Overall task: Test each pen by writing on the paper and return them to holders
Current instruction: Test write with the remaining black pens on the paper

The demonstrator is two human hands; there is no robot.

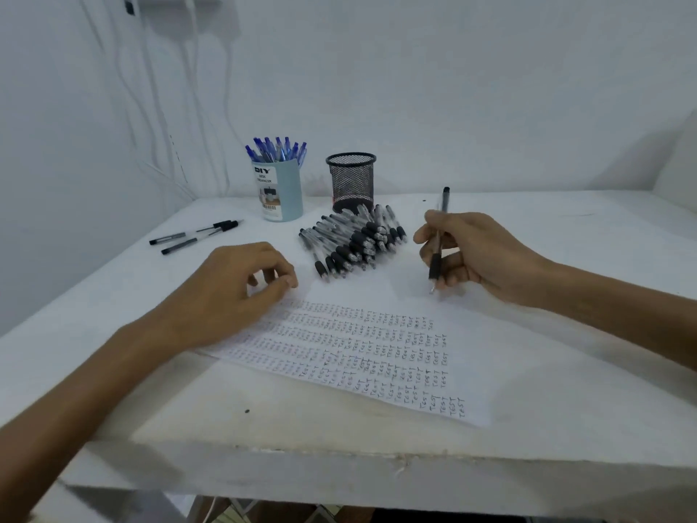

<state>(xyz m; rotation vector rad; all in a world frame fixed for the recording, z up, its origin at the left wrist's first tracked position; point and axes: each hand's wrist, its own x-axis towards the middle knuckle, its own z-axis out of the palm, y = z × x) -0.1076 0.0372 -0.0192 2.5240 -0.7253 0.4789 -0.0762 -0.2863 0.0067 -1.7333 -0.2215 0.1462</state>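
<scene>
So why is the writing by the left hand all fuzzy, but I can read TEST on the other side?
Head view: the rows on the paper near the left hand are tinier and fainter, so they smear together; the bigger TEST words at the right look sharp; the light is soft and bluish, with a faint shadow under the right hand holding the black pen.

Bare left forearm (94, 379), bare right forearm (622, 307), left hand (234, 292) with slender fingers, right hand (479, 254) alike, short fingernails

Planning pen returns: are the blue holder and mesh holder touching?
Apart. The head view shows a gap of table between the blue holder and the mesh holder.
</scene>
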